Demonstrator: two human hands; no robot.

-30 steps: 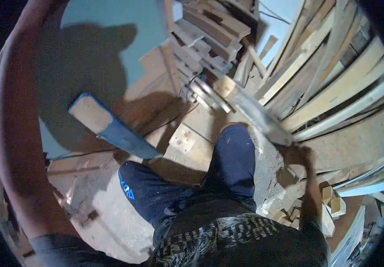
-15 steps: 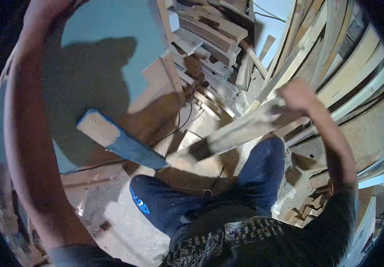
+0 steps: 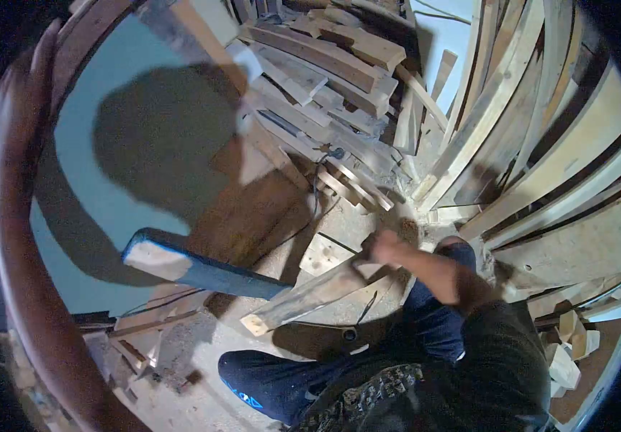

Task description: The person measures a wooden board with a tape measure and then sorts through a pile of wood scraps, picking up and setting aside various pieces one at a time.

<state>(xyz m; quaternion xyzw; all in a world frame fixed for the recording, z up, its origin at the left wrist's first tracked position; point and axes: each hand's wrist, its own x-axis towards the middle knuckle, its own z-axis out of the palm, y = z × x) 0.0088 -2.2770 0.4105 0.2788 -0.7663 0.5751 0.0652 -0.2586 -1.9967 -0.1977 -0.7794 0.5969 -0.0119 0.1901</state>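
Greyish-brown timber, weathered along the upper face and pale at the sawn end: a long, squared wood block (image 3: 310, 295) set slantwise in front of the navy trousers (image 3: 281, 371), above the floor (image 3: 213, 342) or resting on it; impossible to tell which from overhead. Clamped near the far end by the right hand (image 3: 388, 248), with fingers curled over and too blurred to place one by one. Well apart from that, high at the side of the view, the left hand (image 3: 19, 115), with fingers stretched upward near a wooden frame; contact or grip there not possible to make out. Close against the wood block, or just beside it, a blue-painted board (image 3: 217, 279), partly bare toward the far tip; beyond, a pale board (image 3: 322, 253) with dark spots. Likely dense, rigid and fairly weighty, hardly fragile, with rough faces giving good friction, perhaps splintery at the corners and a little slick with sawdust. Probably nose-heavy when taken by one end; better balanced with a grip around the middle, or with both hands spread along the length. As for writing, only a small light-blue mark (image 3: 244, 397) on the trouser leg, too smeared to read; no legible brand or label on any timber.
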